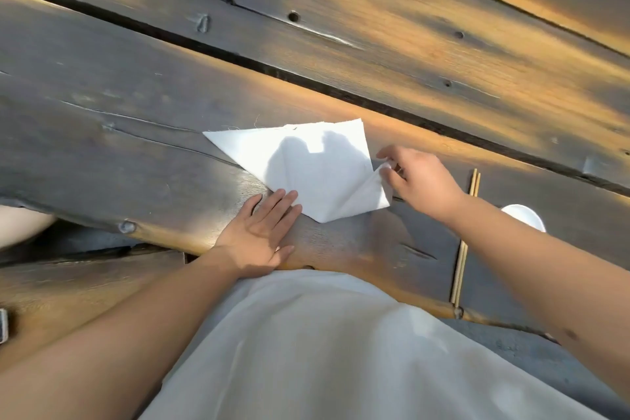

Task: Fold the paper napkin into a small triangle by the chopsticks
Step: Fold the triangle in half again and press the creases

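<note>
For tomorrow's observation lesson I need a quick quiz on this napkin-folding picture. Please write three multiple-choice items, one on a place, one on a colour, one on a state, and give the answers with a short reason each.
1. Where do the chopsticks lie relative to the napkin?
A. On top of it
B. To the person's right of it
C. To the person's left of it

2. What colour is the napkin?
A. White
B. Red
C. Green

3. What is the right hand doing?
A. Resting flat on the table, away from the napkin
B. Holding the chopsticks
C. Pinching a lifted corner of the napkin

Answers:
1 B: the chopsticks lie on the wooden table beyond the right forearm, clear of the paper.
2 A: the paper is plain white.
3 C: its fingers and thumb grip the raised right corner, while the left hand lies flat, fingertips on the napkin's near edge.
</note>
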